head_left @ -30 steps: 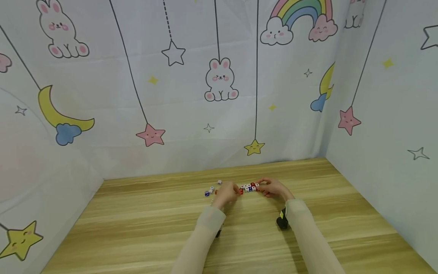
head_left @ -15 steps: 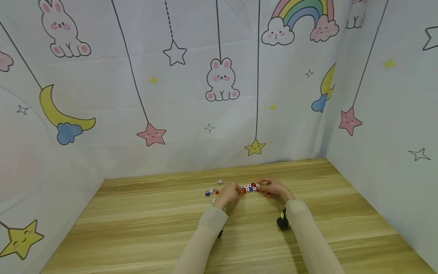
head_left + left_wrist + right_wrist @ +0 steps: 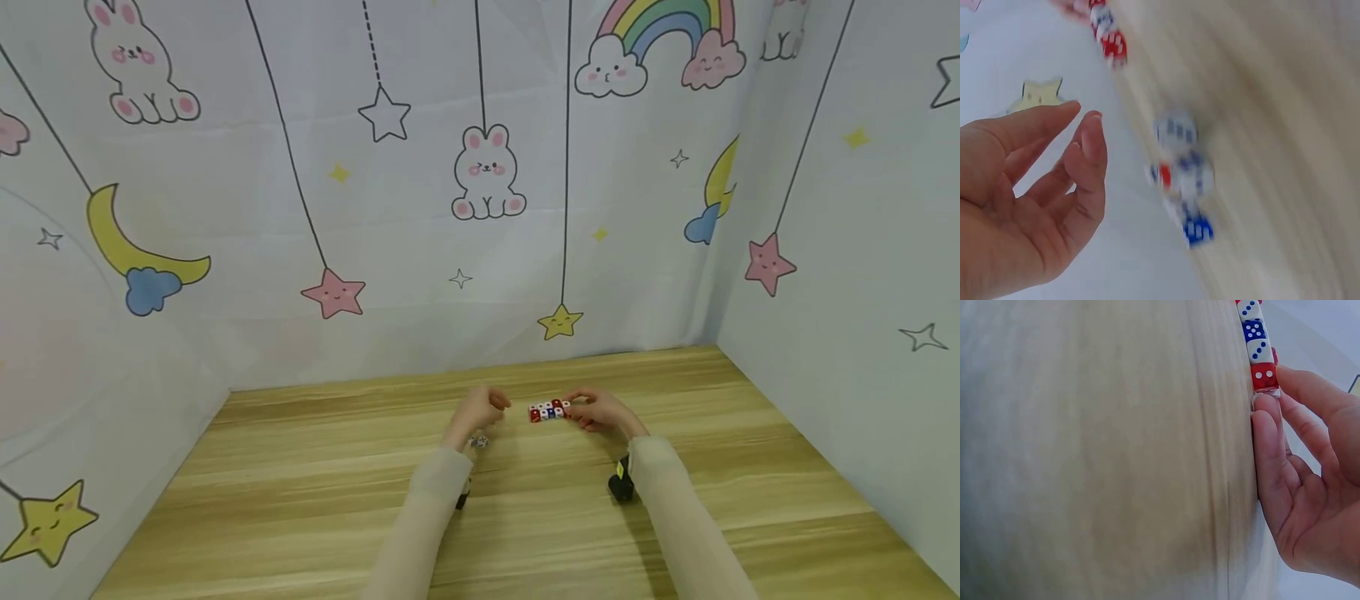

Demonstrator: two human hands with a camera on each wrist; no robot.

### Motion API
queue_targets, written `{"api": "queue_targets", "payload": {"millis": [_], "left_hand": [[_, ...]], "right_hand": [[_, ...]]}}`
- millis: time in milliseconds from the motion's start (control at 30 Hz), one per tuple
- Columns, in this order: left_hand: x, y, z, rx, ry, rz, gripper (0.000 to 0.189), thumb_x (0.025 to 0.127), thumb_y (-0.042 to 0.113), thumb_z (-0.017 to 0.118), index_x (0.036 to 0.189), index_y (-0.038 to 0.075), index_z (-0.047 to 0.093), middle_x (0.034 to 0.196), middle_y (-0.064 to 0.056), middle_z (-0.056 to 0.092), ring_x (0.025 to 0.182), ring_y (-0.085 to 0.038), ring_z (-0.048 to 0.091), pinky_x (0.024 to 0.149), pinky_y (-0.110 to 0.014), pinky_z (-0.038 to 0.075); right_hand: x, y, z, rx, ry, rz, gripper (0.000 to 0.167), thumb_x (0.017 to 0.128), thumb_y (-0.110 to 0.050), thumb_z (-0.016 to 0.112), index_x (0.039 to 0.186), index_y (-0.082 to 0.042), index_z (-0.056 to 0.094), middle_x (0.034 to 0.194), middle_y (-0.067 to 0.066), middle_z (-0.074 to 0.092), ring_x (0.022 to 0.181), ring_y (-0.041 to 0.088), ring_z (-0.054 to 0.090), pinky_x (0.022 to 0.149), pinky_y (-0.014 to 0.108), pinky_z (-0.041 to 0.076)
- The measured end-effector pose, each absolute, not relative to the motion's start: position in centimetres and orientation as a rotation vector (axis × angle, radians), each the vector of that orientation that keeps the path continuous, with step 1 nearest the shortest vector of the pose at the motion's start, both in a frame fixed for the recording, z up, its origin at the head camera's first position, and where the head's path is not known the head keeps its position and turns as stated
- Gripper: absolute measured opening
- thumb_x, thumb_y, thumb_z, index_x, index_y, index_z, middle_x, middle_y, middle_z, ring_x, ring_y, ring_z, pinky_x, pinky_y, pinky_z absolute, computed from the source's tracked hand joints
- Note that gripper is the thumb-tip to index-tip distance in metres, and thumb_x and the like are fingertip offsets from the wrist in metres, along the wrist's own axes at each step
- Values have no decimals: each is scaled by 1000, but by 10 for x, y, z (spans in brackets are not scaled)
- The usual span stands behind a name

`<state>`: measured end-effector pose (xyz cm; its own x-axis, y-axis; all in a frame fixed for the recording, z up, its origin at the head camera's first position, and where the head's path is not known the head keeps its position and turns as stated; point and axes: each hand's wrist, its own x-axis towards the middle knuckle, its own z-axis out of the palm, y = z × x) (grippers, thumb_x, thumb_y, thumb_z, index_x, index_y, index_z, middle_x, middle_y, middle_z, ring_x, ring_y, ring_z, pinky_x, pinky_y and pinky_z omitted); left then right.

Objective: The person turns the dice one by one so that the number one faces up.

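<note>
Red, white and blue dice (image 3: pixel 550 411) stand close together in two rows on the wooden table. My right hand (image 3: pixel 600 410) is at their right end; in the right wrist view its thumb and index finger pinch the corner of the end red die (image 3: pixel 1264 376). My left hand (image 3: pixel 478 414) hovers to the left of the rows with nothing in it. In the left wrist view the left thumb and fingertips are apart, beside several loose dice: a blue die (image 3: pixel 1197 231), a white die (image 3: pixel 1176 130) and a partly hidden red one. The head view mostly hides these behind the left hand.
The table (image 3: pixel 315 500) has wood grain and meets a white cloth backdrop (image 3: pixel 405 333) printed with stars, moons and rabbits. Cloth also rises along the left and right sides. A black camera (image 3: pixel 621 483) hangs under the right wrist.
My left hand came off the left end of the dice rows, where a red die now sits flush, and moved left over the loose dice. The right hand stayed in place.
</note>
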<state>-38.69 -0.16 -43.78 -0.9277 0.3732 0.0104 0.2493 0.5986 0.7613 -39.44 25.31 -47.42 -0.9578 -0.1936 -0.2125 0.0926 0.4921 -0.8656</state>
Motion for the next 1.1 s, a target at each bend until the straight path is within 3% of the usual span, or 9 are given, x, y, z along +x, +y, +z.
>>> {"api": "queue_targets", "payload": {"millis": [200, 333, 467, 633, 1100], "left_hand": [[-424, -50, -456, 466, 2793, 1264, 8, 79, 14, 64, 85, 9, 66, 85, -9, 65, 63, -15, 58, 51, -27, 47], [-411, -65, -444, 240, 2777, 1261, 12, 80, 10, 64, 89, 2, 65, 91, -15, 64, 55, -18, 53, 47, -32, 46], [-396, -72, -442, 241, 2784, 1277, 14, 81, 6, 62, 91, -3, 64, 93, -18, 61, 57, -19, 52, 48, -29, 44], [-392, -73, -449, 245, 2785, 1208, 15, 76, 4, 66, 90, -1, 65, 86, -15, 62, 62, -17, 54, 51, -25, 43], [-393, -71, -454, 266, 2741, 1232, 11, 74, -1, 68, 84, -2, 64, 66, -9, 58, 49, -10, 42, 41, -21, 34]], "right_hand": [[-394, 253, -474, -88, 2470, -1433, 35, 88, -16, 56, 120, -3, 51, 68, 0, 52, 53, 7, 48, 47, 17, 43], [-395, 254, -473, -74, 2483, -1423, 34, 87, -17, 57, 119, -4, 52, 68, 1, 52, 54, 7, 48, 47, 18, 43], [-395, 253, -473, -85, 2478, -1429, 34, 88, -17, 56, 119, -4, 52, 66, 0, 51, 52, 7, 47, 47, 17, 43], [-395, 253, -474, -93, 2451, -1455, 34, 88, -16, 55, 120, -3, 51, 66, -1, 50, 51, 5, 46, 46, 17, 42], [-396, 254, -476, -76, 2443, -1458, 36, 88, -15, 56, 121, -3, 50, 66, -2, 50, 51, 5, 46, 45, 16, 41]]}}
